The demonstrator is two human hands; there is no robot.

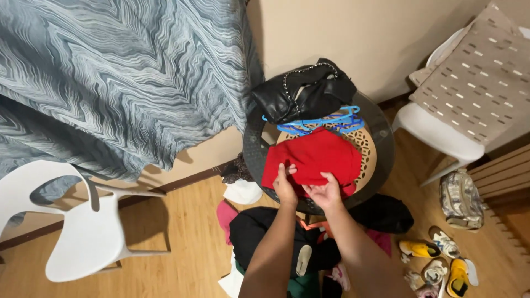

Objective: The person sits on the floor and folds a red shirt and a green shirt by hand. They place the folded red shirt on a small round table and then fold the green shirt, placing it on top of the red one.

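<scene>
A folded red garment lies on a small round dark table with a tan patterned top. My left hand rests on the garment's near left edge, its fingers pressing the cloth. My right hand pinches the near edge beside it. Behind the garment lie blue plastic hangers and a black leather bag with a chain strap.
A white plastic chair stands at the left under a grey patterned curtain. Another white chair with a beige cushion is at the right. Clothes are piled on the wooden floor below the table. Several shoes and a small backpack lie at the right.
</scene>
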